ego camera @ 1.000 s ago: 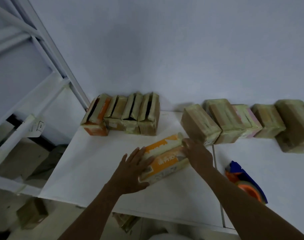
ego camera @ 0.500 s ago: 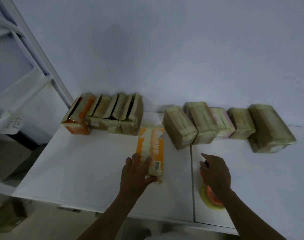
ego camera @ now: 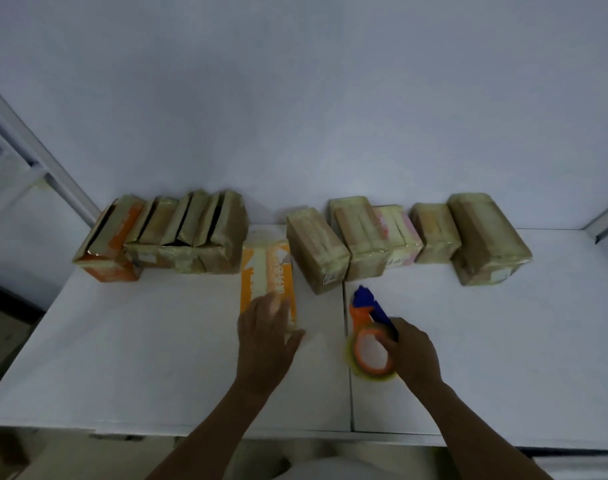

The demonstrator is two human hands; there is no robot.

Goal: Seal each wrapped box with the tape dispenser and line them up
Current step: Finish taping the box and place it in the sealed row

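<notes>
**Orange box in the gap, dispenser in hand**

On the white table (ego camera: 157, 341), a cluster of boxes (ego camera: 178, 233) stands at 10 o'clock. The orange box (ego camera: 266, 268) lies at 12 o'clock, and the left hand (ego camera: 264, 344) rests flat on its near end. Taped boxes (ego camera: 399, 233) stand at 1 o'clock. Apart, the right hand (ego camera: 413, 355) grips the tape dispenser (ego camera: 364, 327).
</notes>
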